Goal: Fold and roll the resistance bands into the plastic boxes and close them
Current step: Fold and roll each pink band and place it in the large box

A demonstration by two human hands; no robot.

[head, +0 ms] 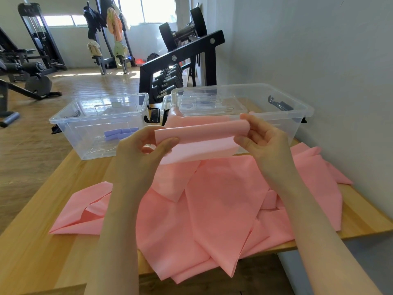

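Here, wooden table (38, 241) (gym room) bears pink bands (212, 209)

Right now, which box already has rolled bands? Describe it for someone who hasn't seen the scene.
On the wooden table, two clear plastic boxes stand at the far edge. It's the left box, lidless, with purple rolls inside; the right box holds a loose lid.

The pink resistance band (204, 145) looks like thin, smooth, matt rubbery sheet, faintly translucent where held up. The two storage boxes (100, 124) (276, 111) are clear glossy plastic with black plastic latches. The table (42, 241) is pale wood with a smooth satin finish. The dumbbell rack (180, 56) is matt black metal.
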